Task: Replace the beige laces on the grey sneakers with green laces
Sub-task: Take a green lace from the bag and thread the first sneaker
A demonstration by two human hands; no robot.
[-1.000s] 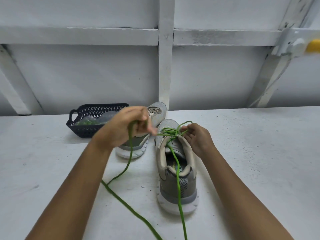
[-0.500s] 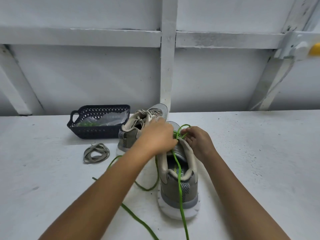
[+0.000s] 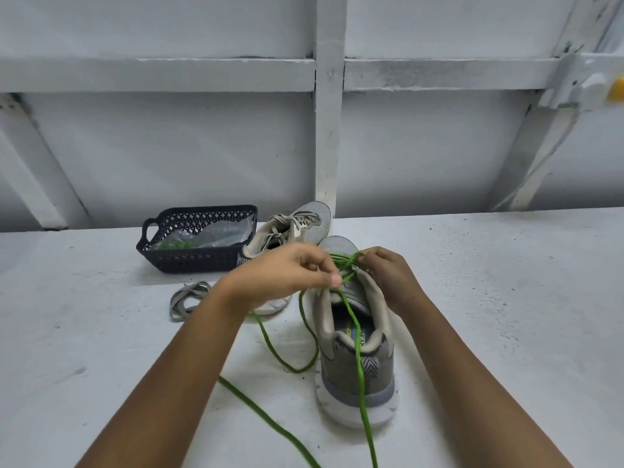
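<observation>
Tension mattered most: left hand [image 3: 287, 275] and right hand [image 3: 388, 278] each pinched the green lace [image 3: 359, 361] at the near grey sneaker's [image 3: 383, 383] front eyelets, so each crossing needed drawing snug, ends even.

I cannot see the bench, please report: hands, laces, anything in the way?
Left hand pinches green lace; right hand holds it at eyelets of near sneaker. Far sneaker has beige laces. Loose beige lace lies aside, not blocking.

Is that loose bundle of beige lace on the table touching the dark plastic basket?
Apart. The head view shows a strip of bare white table between the beige lace bundle and the dark plastic basket.
</observation>
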